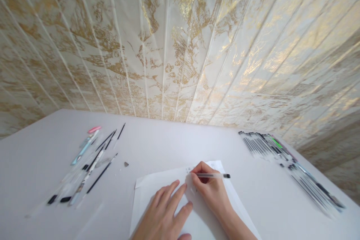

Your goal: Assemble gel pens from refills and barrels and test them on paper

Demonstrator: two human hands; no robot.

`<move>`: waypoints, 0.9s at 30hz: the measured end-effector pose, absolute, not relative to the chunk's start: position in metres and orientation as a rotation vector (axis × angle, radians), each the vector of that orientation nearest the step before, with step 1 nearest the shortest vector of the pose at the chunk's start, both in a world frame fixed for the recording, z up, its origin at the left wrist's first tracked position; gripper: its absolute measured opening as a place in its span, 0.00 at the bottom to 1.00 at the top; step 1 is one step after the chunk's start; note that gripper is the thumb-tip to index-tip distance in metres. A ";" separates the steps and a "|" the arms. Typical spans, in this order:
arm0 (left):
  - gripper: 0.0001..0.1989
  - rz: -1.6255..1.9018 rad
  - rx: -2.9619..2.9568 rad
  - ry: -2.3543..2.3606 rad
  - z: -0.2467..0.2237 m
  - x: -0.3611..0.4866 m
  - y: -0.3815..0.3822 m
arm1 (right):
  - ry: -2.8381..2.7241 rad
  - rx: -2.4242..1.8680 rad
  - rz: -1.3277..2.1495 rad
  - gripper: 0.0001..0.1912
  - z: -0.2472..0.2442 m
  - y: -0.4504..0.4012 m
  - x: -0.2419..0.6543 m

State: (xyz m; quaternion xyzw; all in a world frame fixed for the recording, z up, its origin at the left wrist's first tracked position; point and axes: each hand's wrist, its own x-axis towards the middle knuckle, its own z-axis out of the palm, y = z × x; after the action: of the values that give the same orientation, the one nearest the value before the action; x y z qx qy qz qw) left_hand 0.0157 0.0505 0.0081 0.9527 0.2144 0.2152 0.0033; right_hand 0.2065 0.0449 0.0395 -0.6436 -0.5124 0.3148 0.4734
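Note:
A white sheet of paper lies on the table in front of me, its top edge a little creased. My left hand rests flat on it with the fingers spread. Beside it, my right hand is closed in a pinch around a pen with a clear barrel and a black end, which points to the right. The pen's tip is hidden behind my fingers, close to the paper. Small dark marks show on the sheet near the fingertips, too blurred to read.
Loose pens, refills and black caps lie scattered at the left, with a pink-topped pen among them. Rows of pens or refills lie at the right. A small dark piece sits left of the paper. A gold-patterned curtain hangs behind the white table.

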 end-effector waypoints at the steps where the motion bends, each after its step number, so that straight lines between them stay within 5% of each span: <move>1: 0.19 0.646 2.989 0.661 0.008 0.015 0.051 | -1.256 -1.579 0.765 0.07 0.040 0.045 0.207; 16: 0.31 0.405 3.039 0.760 0.016 0.018 0.050 | -1.297 -1.605 0.769 0.07 0.041 0.046 0.206; 27: 0.30 0.351 2.981 0.775 0.016 0.018 0.048 | -1.315 -1.618 0.763 0.08 0.037 0.046 0.208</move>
State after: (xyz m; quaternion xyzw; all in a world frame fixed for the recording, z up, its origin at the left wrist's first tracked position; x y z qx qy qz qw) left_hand 0.0185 0.0475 0.0156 0.9614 0.2500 0.1132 0.0209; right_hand 0.2078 0.0457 0.0373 -0.6528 -0.5305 0.3080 0.4445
